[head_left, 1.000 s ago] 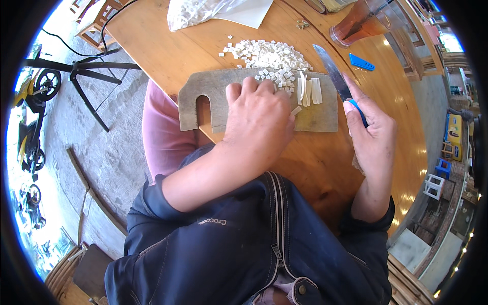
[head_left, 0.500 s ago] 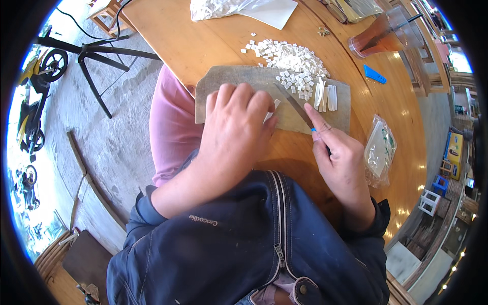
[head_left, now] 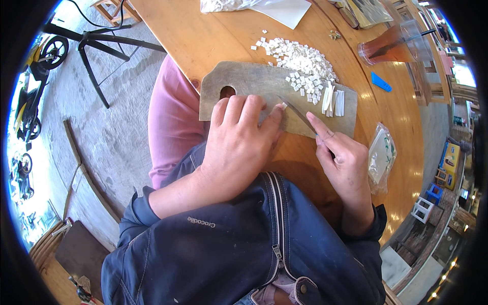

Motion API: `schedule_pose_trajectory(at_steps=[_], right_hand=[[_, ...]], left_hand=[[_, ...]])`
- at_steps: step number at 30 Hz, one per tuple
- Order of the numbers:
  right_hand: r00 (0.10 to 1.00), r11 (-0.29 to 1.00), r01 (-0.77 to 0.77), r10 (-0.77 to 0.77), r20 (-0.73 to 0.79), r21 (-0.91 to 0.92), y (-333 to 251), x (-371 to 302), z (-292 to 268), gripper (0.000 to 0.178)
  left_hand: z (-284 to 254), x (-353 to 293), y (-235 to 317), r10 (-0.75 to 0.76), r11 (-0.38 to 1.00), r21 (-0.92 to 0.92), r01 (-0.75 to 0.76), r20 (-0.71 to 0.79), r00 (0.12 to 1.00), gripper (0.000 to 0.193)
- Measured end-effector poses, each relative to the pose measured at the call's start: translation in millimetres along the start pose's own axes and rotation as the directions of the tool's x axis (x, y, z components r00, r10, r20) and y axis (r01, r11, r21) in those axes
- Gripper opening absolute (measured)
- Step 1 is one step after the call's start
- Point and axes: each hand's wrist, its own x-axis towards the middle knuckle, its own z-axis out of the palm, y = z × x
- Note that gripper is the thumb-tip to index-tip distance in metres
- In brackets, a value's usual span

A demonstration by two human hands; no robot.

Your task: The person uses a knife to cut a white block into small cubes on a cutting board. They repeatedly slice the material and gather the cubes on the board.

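My left hand (head_left: 239,134) is closed low over the wooden cutting board (head_left: 264,76). A small white end of a strip (head_left: 283,105) shows at the thumb tip; the fingers hide the rest. My right hand (head_left: 344,156) grips a small knife (head_left: 298,116), index finger stretched along its back. The blade lies close beside the white end, point away from me; whether it touches is hard to tell. Uncut white strips (head_left: 333,101) sit at the board's right end. Small white squares (head_left: 297,57) are heaped along and beyond its far edge.
The board rests on a wooden table (head_left: 178,25). A glass of reddish drink (head_left: 389,48) with a straw stands far right, near a blue plastic piece (head_left: 380,82). A clear plastic packet (head_left: 380,157) lies at right, white sheets (head_left: 282,11) at the back.
My left hand has lowered its fingers and thumb onto the white strip, uncovering the board's handle hole. The knife's blade has come closer to the thumb. The whole view has shifted slightly.
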Motion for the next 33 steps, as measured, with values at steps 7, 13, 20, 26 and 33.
schedule_pose_trajectory(at_steps=[7, 13, 20, 26, 33], right_hand=[[1.000, 0.999, -0.002, 0.003, 0.026, -0.035, 1, -2, 1, 0.065], [0.999, 0.989, 0.004, 0.002, 0.042, -0.146, -9, -4, 1, 0.064], [0.997, 0.998, -0.063, 0.063, 0.044, 0.011, -6, -16, -8, 0.061], [0.994, 0.997, -0.069, 0.066, 0.091, 0.028, -7, -7, -8, 0.061], [0.995, 0.995, -0.023, 0.033, 0.095, -0.096, -8, -7, -4, 0.064]], left_hand=[[2, 0, -1, 0.048, 0.999, 0.015, -0.048, -0.037, 0.998, 0.041], [6, -3, 0, 0.064, 0.997, 0.045, -0.062, -0.033, 0.997, 0.042], [-1, -11, 18, 0.052, 0.996, 0.076, -0.050, -0.026, 0.998, 0.042], [-1, -4, 9, 0.028, 0.994, 0.104, -0.029, 0.006, 1.000, 0.043], [0, -5, 6, 0.031, 0.996, 0.078, -0.031, 0.002, 1.000, 0.043]])
